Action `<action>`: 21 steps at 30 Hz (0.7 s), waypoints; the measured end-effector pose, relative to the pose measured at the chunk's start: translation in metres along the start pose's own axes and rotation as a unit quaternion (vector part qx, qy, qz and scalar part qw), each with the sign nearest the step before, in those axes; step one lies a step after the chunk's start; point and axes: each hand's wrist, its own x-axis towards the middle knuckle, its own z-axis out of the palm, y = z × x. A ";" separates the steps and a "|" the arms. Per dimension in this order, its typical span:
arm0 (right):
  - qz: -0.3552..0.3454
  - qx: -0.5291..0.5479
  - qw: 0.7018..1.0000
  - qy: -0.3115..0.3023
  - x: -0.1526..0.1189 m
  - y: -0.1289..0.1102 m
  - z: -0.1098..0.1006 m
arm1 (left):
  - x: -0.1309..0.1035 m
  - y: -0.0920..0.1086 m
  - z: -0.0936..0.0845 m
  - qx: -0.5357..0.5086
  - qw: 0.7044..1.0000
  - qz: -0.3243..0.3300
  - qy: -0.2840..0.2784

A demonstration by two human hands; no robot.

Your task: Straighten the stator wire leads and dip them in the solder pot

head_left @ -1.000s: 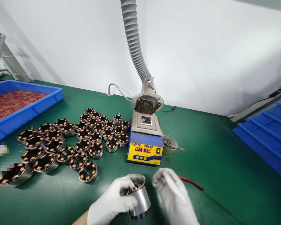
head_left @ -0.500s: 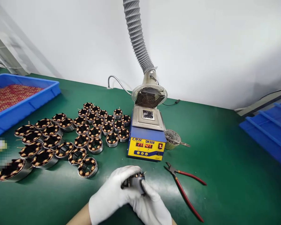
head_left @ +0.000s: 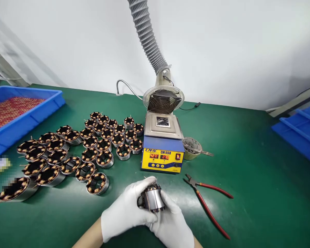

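Green counter (head_left: 250, 141)'s got room by the blue bin (head_left: 302, 133)'s edge. Left hand (head_left: 129, 206)'s grip now has help: right hand (head_left: 172, 222), over the pliers (head_left: 193, 183) a second ago, also pinches the metal ring (head_left: 153, 200), left of those pliers.

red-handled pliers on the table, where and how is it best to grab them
Probably by both red handles, with the right hand coming from above and the near right. The pliers lie flat and spread open, handles fanning toward that side, metal end pointing away. That hand holds the metal ring, so it should be freed first.
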 end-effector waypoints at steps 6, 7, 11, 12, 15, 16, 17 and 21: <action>0.008 0.002 1.000 0.029 0.000 0.001 -0.002 | 0.002 -0.003 -0.003 0.003 0.999 0.031 -0.023; 0.008 0.004 1.000 0.025 0.000 0.001 -0.002 | 0.002 -0.004 -0.004 0.006 0.998 0.048 -0.027; 0.010 -0.023 0.999 -0.026 0.000 0.003 -0.002 | 0.002 0.001 -0.001 -0.073 0.995 0.062 0.030; 0.006 -0.029 0.999 -0.039 0.000 0.004 -0.003 | 0.002 0.003 0.000 -0.106 0.991 0.051 0.058; 0.003 -0.026 0.998 -0.061 0.000 0.006 -0.004 | 0.006 0.002 0.000 -0.199 0.970 0.005 0.139; 0.007 -0.016 0.998 -0.061 -0.001 0.005 -0.005 | 0.008 0.000 -0.002 -0.231 0.958 0.001 0.169; 0.013 -0.004 0.998 -0.059 -0.001 0.004 -0.004 | 0.010 -0.003 -0.005 -0.260 0.945 0.006 0.199; 0.002 0.004 0.999 -0.051 0.000 -0.002 -0.005 | 0.009 -0.016 -0.009 -0.234 0.958 0.032 0.165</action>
